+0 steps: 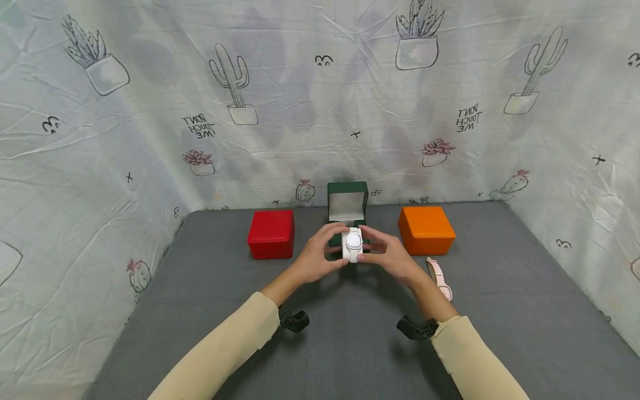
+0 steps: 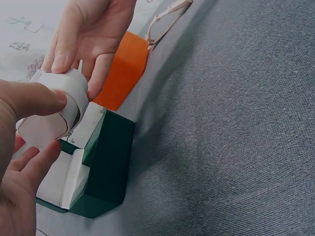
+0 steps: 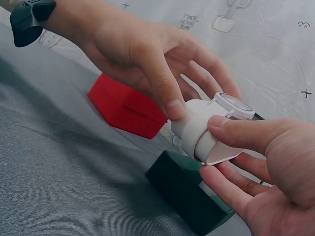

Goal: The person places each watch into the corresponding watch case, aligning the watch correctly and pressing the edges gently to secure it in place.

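Observation:
A white watch (image 1: 354, 241) is wrapped around a white cushion (image 2: 42, 129), its dial facing up in the head view. My left hand (image 1: 318, 255) holds the cushion and watch from the left, thumb in front and fingers behind. From the other side my right hand (image 1: 392, 256) pinches them too; in the right wrist view its thumb (image 3: 231, 129) presses on the white strap. Both hands hold the watch above the front of a green watch box (image 1: 347, 188), whose lid stands raised with a pale lining. The hands partly hide the box's lower part.
A closed red box (image 1: 271, 234) stands left of the green box, and a closed orange box (image 1: 426, 230) stands to its right. A pink watch (image 1: 440, 279) lies by the right forearm on the grey cloth (image 1: 340, 344). Behind hangs a cactus-print curtain (image 1: 300, 111).

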`<state>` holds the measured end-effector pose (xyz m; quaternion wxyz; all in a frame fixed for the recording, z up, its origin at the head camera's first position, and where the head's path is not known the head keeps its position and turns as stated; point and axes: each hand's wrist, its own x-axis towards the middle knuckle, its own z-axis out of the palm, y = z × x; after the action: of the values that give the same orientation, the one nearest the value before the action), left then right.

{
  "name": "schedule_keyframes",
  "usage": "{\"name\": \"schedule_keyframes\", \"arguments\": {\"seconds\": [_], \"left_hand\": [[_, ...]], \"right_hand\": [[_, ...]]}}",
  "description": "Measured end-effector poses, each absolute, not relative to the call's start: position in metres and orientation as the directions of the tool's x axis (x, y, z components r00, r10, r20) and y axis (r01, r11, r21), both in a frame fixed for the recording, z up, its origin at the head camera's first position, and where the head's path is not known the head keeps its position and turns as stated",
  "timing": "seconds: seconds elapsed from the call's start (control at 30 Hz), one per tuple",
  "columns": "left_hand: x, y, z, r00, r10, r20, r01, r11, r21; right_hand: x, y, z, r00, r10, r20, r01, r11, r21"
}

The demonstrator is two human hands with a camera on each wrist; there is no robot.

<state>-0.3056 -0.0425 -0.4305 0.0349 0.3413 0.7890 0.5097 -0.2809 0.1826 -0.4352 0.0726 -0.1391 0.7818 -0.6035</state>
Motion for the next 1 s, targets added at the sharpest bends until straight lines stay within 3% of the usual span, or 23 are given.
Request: {"name": "schedule_keyframes", "arguments": {"seconds": [0.47,1.0], "left_hand": [[-0.316,-0.039,-0.432,-0.813,0.52,0.261,0.472,0.326,0.819],[-0.336,-0.034,-0.438,-0.823,0.494,0.28,0.477,0.336,0.812]], "right_hand": [[-0.29,0.178,-0.434,-0.956,-0.285,0.073,-0.146,0.244,-0.959],[-0.293,0.176,-0.434,-0.967,-0.225,0.116,-0.16,0.19,-0.969]]}}
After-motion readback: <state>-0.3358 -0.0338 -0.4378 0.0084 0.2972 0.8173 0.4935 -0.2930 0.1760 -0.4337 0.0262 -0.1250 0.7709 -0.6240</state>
